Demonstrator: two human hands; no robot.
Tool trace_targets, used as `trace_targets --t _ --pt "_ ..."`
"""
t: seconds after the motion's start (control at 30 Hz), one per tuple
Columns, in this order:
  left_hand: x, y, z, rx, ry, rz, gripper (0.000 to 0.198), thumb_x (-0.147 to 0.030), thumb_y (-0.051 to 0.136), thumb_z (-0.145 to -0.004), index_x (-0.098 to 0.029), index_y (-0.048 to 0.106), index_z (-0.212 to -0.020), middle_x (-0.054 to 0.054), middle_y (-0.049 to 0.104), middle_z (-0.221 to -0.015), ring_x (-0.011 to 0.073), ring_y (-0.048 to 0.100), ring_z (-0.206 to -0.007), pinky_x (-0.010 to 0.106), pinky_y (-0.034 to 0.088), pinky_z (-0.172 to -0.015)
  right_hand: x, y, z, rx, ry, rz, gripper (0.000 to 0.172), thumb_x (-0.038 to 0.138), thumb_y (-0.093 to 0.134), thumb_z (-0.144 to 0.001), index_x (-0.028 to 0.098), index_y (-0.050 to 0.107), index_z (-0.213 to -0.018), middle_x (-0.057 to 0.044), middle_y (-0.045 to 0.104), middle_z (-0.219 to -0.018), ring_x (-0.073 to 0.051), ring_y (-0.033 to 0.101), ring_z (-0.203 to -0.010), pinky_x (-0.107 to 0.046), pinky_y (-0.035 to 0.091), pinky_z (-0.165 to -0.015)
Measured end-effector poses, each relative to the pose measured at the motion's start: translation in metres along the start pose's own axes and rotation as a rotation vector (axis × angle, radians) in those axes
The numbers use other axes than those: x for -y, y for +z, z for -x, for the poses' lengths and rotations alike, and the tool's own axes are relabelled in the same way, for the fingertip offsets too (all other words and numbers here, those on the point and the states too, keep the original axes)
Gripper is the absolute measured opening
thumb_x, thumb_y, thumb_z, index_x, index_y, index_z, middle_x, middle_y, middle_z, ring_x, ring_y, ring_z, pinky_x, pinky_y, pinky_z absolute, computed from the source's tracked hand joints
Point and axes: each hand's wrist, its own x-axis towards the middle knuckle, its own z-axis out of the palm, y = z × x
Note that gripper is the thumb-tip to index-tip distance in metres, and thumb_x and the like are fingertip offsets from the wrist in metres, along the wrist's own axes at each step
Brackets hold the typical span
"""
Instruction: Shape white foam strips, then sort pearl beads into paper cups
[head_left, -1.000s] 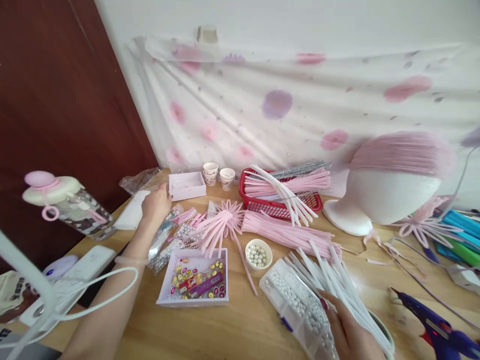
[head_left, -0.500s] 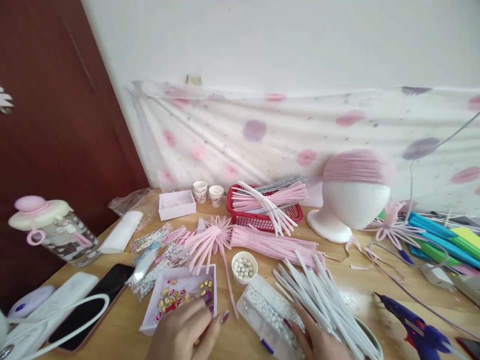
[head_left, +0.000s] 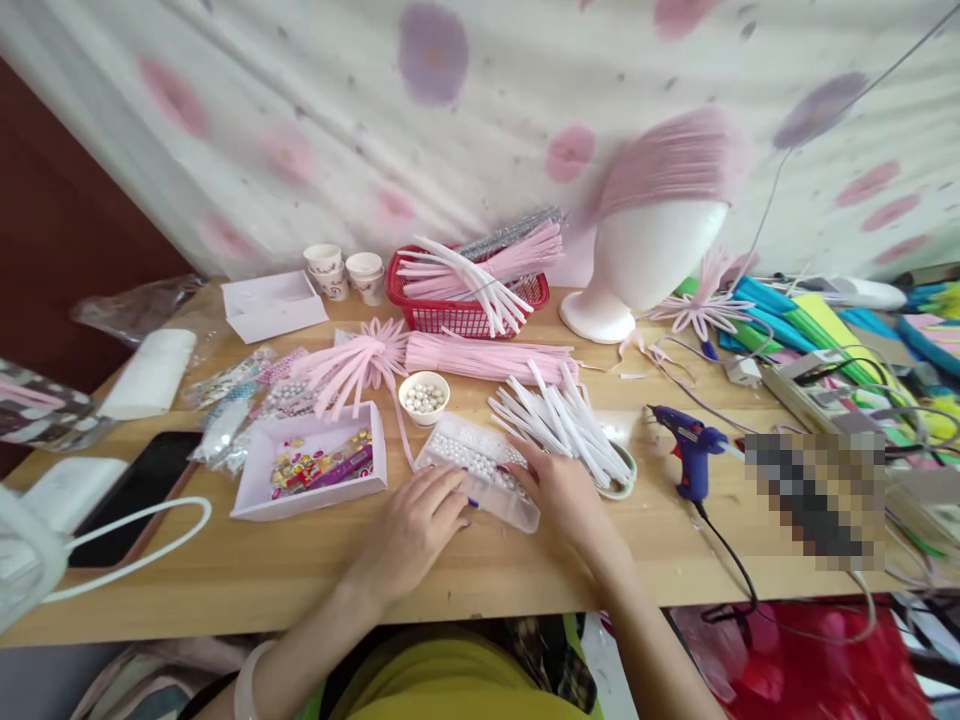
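A clear plastic box of white pearl beads lies near the table's front edge. My left hand rests on its near left end with the fingers curled against it. My right hand lies on its right end, fingers bent over the box beside a bundle of white pipe cleaners. Both hands touch the box; neither lifts it. A small bowl of pearls stands just behind the box.
A white tray of coloured gems sits left of the box. Pink pipe cleaners, a red basket, a foam head stand behind. A blue glue gun and cables lie right; a phone lies left.
My left hand came back from the far left packets to the bead box. The view dropped and moved right, so the table edge and my lap now show.
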Motion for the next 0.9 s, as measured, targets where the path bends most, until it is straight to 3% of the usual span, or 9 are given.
trace_targets --t 0.27,0.43,0.53,0.6,0.73,0.9 --pt "0.011 0.014 0.0 -0.041 0.085 0.02 0.021 -0.014 0.053 -0.096 -0.014 0.07 -0.109 0.011 0.074 -0.117 0.0258 0.068 -0.112 0.048 0.057 -0.099 -0.003 -0.004 -0.002 0.081 -0.097 0.066 0.044 0.039 0.056 -0.098 0.014 0.059 -0.133 -0.012 0.078 -0.078 -0.029 0.075 -0.073 -0.03 0.048 -0.061" --pt "0.017 0.003 -0.001 0.004 0.16 0.018 0.03 -0.015 0.044 -0.099 -0.015 0.071 -0.111 0.01 0.075 -0.114 0.0236 0.07 -0.109 0.041 0.06 -0.093 0.005 -0.014 0.009 0.18 -0.165 0.166 0.081 0.057 0.069 -0.084 0.002 0.05 -0.14 -0.017 0.077 -0.071 -0.033 0.074 -0.068 -0.032 0.047 -0.058" --pt "0.015 -0.002 -0.003 -0.035 0.241 -0.014 0.036 -0.009 0.038 -0.099 -0.014 0.072 -0.106 0.009 0.078 -0.103 0.0196 0.074 -0.098 0.032 0.062 -0.085 0.013 -0.016 0.017 0.242 -0.245 0.297 0.102 0.066 0.073 -0.075 -0.006 0.046 -0.142 -0.017 0.074 -0.064 -0.032 0.073 -0.061 -0.031 0.044 -0.054" --pt "0.012 0.0 -0.004 -0.069 0.29 -0.04 0.032 -0.011 0.04 -0.1 -0.012 0.071 -0.103 0.009 0.079 -0.097 0.0189 0.074 -0.091 0.031 0.062 -0.083 0.016 -0.015 0.019 0.242 -0.307 0.383 0.098 0.063 0.068 -0.08 -0.01 0.045 -0.141 -0.018 0.073 -0.061 -0.03 0.072 -0.057 -0.03 0.042 -0.052" --pt "0.006 0.01 -0.008 -0.058 0.332 -0.21 0.034 -0.033 0.05 -0.098 -0.005 0.066 -0.111 0.021 0.073 -0.113 0.034 0.071 -0.104 0.048 0.06 -0.086 0.015 -0.011 0.02 0.164 -0.415 0.494 0.071 0.047 0.055 -0.094 -0.01 0.052 -0.135 -0.017 0.073 -0.059 -0.025 0.069 -0.051 -0.029 0.035 -0.046" --pt "0.007 0.022 -0.009 -0.102 0.466 -0.463 0.029 -0.006 0.048 -0.092 -0.003 0.062 -0.117 0.022 0.072 -0.115 0.0346 0.071 -0.104 0.045 0.059 -0.086 0.007 -0.013 0.019 0.072 -0.543 0.549 0.059 0.043 0.047 -0.097 -0.008 0.061 -0.125 -0.014 0.072 -0.056 -0.024 0.065 -0.045 -0.03 0.029 -0.042"
